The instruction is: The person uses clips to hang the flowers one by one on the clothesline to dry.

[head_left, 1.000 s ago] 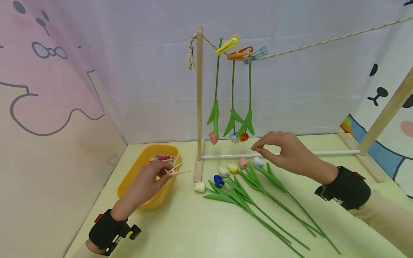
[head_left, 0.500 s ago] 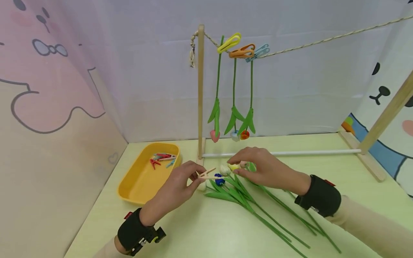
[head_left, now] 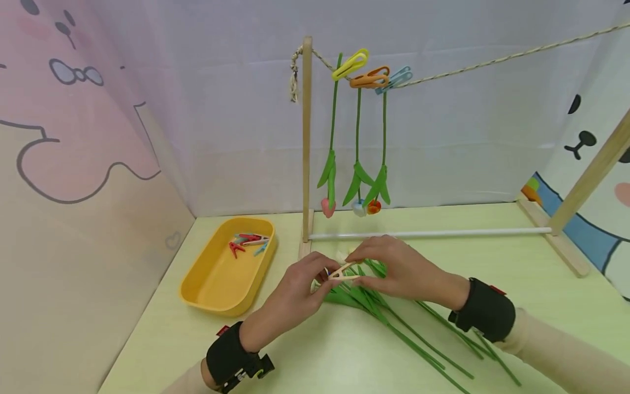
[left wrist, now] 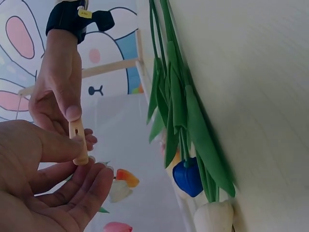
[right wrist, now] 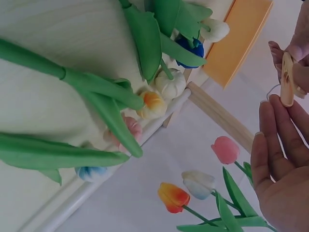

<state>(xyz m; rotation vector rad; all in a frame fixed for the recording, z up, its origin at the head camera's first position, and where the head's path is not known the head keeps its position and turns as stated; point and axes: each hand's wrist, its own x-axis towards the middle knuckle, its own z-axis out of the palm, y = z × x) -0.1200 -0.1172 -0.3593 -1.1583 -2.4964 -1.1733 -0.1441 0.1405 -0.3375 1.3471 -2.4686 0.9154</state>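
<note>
Between both hands, above the flowers, is a pale orange clothespin [head_left: 343,270]. My left hand [head_left: 302,282] pinches one end, and my right hand [head_left: 401,269] has thumb and fingertips on its two spread legs at the other end. The left wrist view shows the clothespin [left wrist: 78,141] edge-on, held by both hands. Below lie artificial tulips [head_left: 394,323] with green stems; the hands hide most of their heads in the head view. A blue tulip [left wrist: 188,177] and a white tulip [left wrist: 215,216] show in the left wrist view.
At left stands a yellow bin [head_left: 221,279] with several clothespins [head_left: 248,239]. Behind, a rope [head_left: 492,61] runs from a wooden post [head_left: 307,142]; three tulips hang head-down from yellow, orange [head_left: 370,79] and light blue clips. A white rod [head_left: 467,234] joins the stand's feet.
My left hand has carried the clothespin from the bin rightward over the tulips. The right hand has moved left and down and now takes hold of the clothespin's legs.
</note>
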